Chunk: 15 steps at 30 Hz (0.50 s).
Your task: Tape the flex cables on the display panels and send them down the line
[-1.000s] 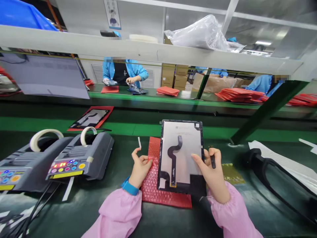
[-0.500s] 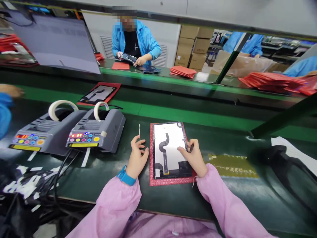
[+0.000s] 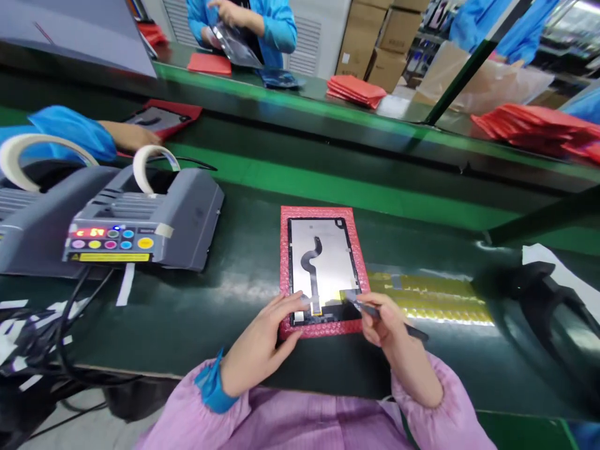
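dark green tabletop (image 3: 244, 269) spreads beneath the left hand (image 3: 260, 334) and the right hand (image 3: 394, 331), reaching well past both. two grey tape dispensers stand beyond the left hand and to its left, well apart from it: the nearer dispenser (image 3: 187, 206) shows red digits, and the farther dispenser (image 3: 28, 244) is cut off by the edge of view. behind them, a co-worker's blue sleeve (image 3: 70, 125) reaches in. a red bubble-wrap sheet (image 3: 328, 330) lies flat between the person's two hands, slightly ahead of them. beside the right hand, on its outer side, is a band of yellow film (image 3: 440, 294). the display panel (image 3: 335, 256) rests on the red sheet, just ahead of the hands, its silvery side up.

the left hand is loosely spread, its fingers at the panel's near left corner. the right hand grips a slim dark tool (image 3: 417, 333), tip over the panel's near right part. just left of that tip, a dark curving ribbon cable (image 3: 314, 284) runs along the panel.
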Each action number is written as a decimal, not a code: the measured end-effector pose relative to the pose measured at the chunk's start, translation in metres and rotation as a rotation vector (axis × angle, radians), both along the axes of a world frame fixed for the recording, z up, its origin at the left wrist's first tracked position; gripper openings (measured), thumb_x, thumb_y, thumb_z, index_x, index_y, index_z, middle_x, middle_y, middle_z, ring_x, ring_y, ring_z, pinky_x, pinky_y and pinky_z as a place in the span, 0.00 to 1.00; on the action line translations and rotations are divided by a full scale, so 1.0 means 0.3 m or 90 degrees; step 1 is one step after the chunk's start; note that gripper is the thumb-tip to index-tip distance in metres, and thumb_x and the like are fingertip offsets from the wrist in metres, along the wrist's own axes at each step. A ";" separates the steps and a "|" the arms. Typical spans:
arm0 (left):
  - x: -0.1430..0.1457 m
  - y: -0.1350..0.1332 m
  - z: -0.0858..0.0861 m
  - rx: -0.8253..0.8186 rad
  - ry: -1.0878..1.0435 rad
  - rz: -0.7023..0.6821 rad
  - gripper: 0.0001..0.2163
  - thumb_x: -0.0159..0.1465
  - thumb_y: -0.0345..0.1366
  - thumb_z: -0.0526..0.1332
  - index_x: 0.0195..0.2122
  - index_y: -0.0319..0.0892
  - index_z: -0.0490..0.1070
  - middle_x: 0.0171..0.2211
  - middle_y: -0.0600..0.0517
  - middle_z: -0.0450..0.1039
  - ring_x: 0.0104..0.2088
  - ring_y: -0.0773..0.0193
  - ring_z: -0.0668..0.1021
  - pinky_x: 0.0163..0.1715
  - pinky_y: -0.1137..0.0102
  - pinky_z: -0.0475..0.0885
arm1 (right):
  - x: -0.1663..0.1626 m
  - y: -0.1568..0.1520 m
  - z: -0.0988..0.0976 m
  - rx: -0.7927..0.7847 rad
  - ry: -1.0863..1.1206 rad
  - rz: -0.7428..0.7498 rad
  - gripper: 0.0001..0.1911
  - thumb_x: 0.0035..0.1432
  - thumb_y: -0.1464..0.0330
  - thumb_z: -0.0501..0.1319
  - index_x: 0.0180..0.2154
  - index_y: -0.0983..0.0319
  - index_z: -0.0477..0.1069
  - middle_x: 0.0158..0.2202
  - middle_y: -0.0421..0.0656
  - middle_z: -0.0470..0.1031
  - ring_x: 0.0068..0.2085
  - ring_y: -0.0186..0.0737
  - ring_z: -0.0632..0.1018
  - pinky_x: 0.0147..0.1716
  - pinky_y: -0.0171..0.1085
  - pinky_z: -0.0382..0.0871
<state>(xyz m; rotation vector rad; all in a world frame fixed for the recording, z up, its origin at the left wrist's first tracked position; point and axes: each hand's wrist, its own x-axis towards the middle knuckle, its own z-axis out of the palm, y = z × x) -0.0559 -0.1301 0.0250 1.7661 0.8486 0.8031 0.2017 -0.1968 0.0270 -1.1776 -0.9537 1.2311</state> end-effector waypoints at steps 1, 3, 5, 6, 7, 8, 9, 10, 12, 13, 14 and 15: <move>0.006 0.004 -0.005 -0.012 0.007 0.001 0.21 0.61 0.29 0.65 0.55 0.50 0.77 0.61 0.48 0.75 0.63 0.49 0.74 0.67 0.48 0.61 | -0.016 -0.009 -0.011 -0.017 0.001 0.004 0.19 0.65 0.49 0.61 0.43 0.57 0.71 0.25 0.36 0.71 0.16 0.30 0.64 0.14 0.32 0.57; 0.015 0.009 -0.016 -0.027 0.021 0.007 0.19 0.62 0.29 0.65 0.55 0.49 0.78 0.62 0.47 0.73 0.62 0.48 0.74 0.67 0.49 0.62 | -0.040 -0.014 -0.022 -0.042 -0.017 0.001 0.16 0.66 0.52 0.63 0.37 0.57 0.69 0.24 0.36 0.72 0.16 0.29 0.64 0.15 0.30 0.57; 0.018 0.010 -0.024 -0.043 0.019 0.014 0.19 0.62 0.30 0.65 0.54 0.49 0.78 0.63 0.46 0.72 0.62 0.49 0.75 0.67 0.50 0.62 | -0.053 -0.007 -0.022 -0.058 -0.038 -0.001 0.18 0.65 0.52 0.64 0.33 0.58 0.66 0.24 0.37 0.75 0.16 0.28 0.66 0.14 0.29 0.58; 0.018 0.010 -0.027 -0.056 0.015 0.015 0.19 0.62 0.30 0.66 0.54 0.49 0.78 0.63 0.46 0.72 0.62 0.49 0.75 0.67 0.50 0.61 | -0.055 -0.003 -0.020 -0.066 -0.046 -0.003 0.18 0.64 0.52 0.65 0.31 0.58 0.65 0.24 0.37 0.76 0.16 0.29 0.67 0.14 0.29 0.58; 0.019 0.009 -0.029 -0.070 0.010 0.016 0.19 0.61 0.30 0.66 0.54 0.49 0.78 0.63 0.47 0.72 0.62 0.49 0.74 0.68 0.49 0.60 | -0.055 0.001 -0.018 -0.072 -0.052 -0.006 0.19 0.63 0.52 0.65 0.31 0.58 0.65 0.24 0.37 0.76 0.16 0.29 0.68 0.14 0.29 0.59; 0.020 0.008 -0.030 -0.080 0.002 0.016 0.19 0.60 0.29 0.67 0.53 0.49 0.78 0.62 0.47 0.73 0.62 0.48 0.74 0.68 0.48 0.59 | -0.055 0.004 -0.016 -0.078 -0.055 -0.012 0.19 0.63 0.52 0.66 0.31 0.58 0.64 0.24 0.38 0.77 0.16 0.30 0.69 0.13 0.29 0.59; 0.021 0.007 -0.031 -0.085 -0.008 0.016 0.20 0.60 0.28 0.67 0.54 0.49 0.78 0.61 0.48 0.74 0.63 0.48 0.73 0.69 0.47 0.57 | -0.054 0.005 -0.014 -0.081 -0.057 -0.018 0.20 0.62 0.52 0.67 0.30 0.58 0.64 0.23 0.38 0.78 0.16 0.30 0.70 0.13 0.29 0.59; 0.022 0.007 -0.032 -0.082 -0.017 0.014 0.21 0.60 0.27 0.67 0.54 0.50 0.78 0.60 0.48 0.75 0.64 0.48 0.73 0.69 0.46 0.55 | -0.054 0.006 -0.014 -0.082 -0.058 -0.022 0.20 0.62 0.52 0.67 0.30 0.58 0.64 0.23 0.39 0.79 0.16 0.30 0.70 0.12 0.29 0.59; 0.025 0.008 -0.032 -0.060 -0.025 0.001 0.22 0.61 0.26 0.65 0.55 0.51 0.76 0.60 0.49 0.76 0.64 0.49 0.72 0.70 0.46 0.54 | -0.057 0.004 -0.015 -0.083 -0.059 -0.028 0.20 0.61 0.53 0.67 0.29 0.58 0.63 0.23 0.40 0.80 0.16 0.31 0.72 0.12 0.28 0.59; 0.026 0.009 -0.033 -0.050 -0.023 -0.005 0.22 0.61 0.26 0.65 0.56 0.51 0.75 0.60 0.49 0.75 0.65 0.49 0.72 0.70 0.45 0.54 | -0.059 0.002 -0.016 -0.083 -0.061 -0.032 0.20 0.61 0.53 0.67 0.29 0.58 0.63 0.23 0.40 0.80 0.16 0.31 0.72 0.12 0.28 0.59; 0.027 0.010 -0.034 -0.044 -0.012 -0.013 0.22 0.62 0.26 0.64 0.56 0.51 0.75 0.61 0.50 0.74 0.65 0.49 0.71 0.70 0.45 0.55 | -0.062 0.000 -0.018 -0.085 -0.065 -0.036 0.20 0.61 0.53 0.67 0.29 0.58 0.63 0.24 0.40 0.80 0.16 0.31 0.73 0.13 0.28 0.59; 0.026 0.011 -0.035 -0.040 -0.001 -0.018 0.22 0.62 0.26 0.64 0.56 0.51 0.75 0.62 0.49 0.73 0.65 0.49 0.71 0.70 0.45 0.55 | -0.065 -0.001 -0.019 -0.088 -0.069 -0.039 0.20 0.61 0.53 0.68 0.29 0.58 0.63 0.24 0.40 0.80 0.16 0.31 0.73 0.13 0.28 0.59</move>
